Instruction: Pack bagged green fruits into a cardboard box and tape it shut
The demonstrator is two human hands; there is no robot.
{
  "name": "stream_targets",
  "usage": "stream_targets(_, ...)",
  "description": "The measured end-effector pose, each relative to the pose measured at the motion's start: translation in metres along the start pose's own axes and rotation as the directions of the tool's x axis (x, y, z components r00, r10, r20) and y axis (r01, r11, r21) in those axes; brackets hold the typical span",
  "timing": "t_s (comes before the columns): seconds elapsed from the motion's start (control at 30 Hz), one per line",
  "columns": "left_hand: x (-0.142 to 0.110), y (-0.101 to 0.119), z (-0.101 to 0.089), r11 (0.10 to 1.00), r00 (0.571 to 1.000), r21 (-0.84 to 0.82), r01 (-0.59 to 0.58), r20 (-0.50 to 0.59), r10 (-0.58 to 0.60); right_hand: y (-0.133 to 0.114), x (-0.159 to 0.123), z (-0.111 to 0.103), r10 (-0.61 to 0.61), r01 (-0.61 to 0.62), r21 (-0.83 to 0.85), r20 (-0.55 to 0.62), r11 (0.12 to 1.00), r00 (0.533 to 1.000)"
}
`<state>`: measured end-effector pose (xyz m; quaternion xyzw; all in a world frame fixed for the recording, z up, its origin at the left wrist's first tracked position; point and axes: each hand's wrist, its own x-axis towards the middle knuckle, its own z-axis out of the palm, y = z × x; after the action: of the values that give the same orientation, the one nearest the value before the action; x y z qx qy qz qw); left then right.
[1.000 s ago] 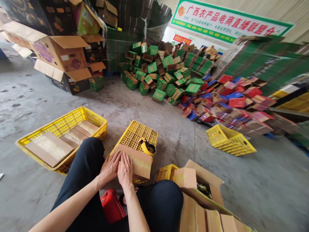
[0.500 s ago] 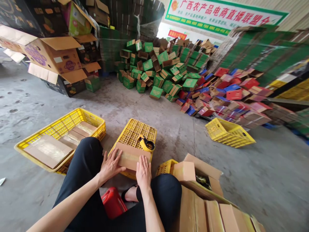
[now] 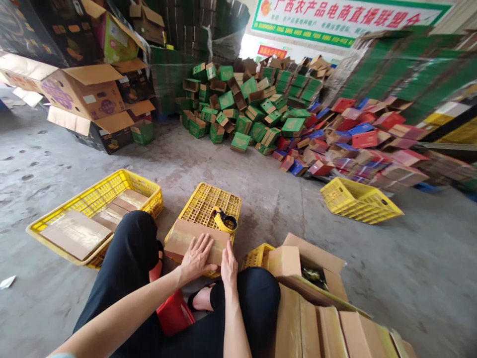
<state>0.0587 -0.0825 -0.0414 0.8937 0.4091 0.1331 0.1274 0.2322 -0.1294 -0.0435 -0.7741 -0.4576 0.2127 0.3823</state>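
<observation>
A taped cardboard box (image 3: pixel 179 237) lies on an upturned yellow crate (image 3: pixel 199 201) between my knees. My left hand (image 3: pixel 198 254) rests on top of the box, fingers stretched out and slightly spread. At the box's right end is my right hand (image 3: pixel 229 264), its fingers straight and laid against the edge and side. Neither hand is wrapped around anything. A yellow and black tape dispenser (image 3: pixel 225 221) sits on the crate just behind the box. The underside of the box is hidden.
On my left stands a yellow crate (image 3: pixel 158 203) with several taped boxes. An open carton (image 3: pixel 333 278) with dark contents is at right, behind a row of cardboard boxes (image 3: pixel 309 325). A red stool (image 3: pixel 175 313) is below me. Another yellow crate (image 3: pixel 361 201) and piled cartons (image 3: pixel 238 141) lie farther off.
My left hand has slid right across the box top, baring its left part. My right hand has shifted slightly right, from the top to the box's right end.
</observation>
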Motion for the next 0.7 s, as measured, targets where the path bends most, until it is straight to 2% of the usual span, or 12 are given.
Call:
stream_targets(0.13, 0.023, 0.03, 0.007, 0.989, 0.99, -0.118, -0.084, 0.099, 0.096, 0.008, 0.003, 0.001, 0.067, -0.067, 0.104, 0.003, 0.992, 0.998)
stream_targets(0.3, 0.038, 0.039, 0.0, 0.982, 0.986, -0.172, -0.077, 0.132, 0.101, 0.016, 0.015, 0.002, 0.079, -0.079, 0.162, 0.004, 0.984, 0.997)
stream_targets(0.43, 0.041, 0.033, -0.01, 0.976, 0.979, -0.183, -0.115, 0.146, 0.143, 0.018, 0.021, 0.006, 0.108, -0.109, 0.136, 0.017, 0.985, 0.994)
stream_targets(0.53, 0.036, 0.022, -0.012, 0.977, 0.984, -0.187, -0.104, 0.127, 0.128, 0.018, 0.019, 0.01, 0.129, -0.132, 0.082, 0.038, 0.988, 0.991)
stream_targets(0.7, 0.014, -0.016, -0.018, 0.99, 0.996, -0.143, -0.014, 0.089, 0.027, 0.02, 0.015, 0.023, 0.07, -0.067, -0.092, 0.027, 0.994, 0.997)
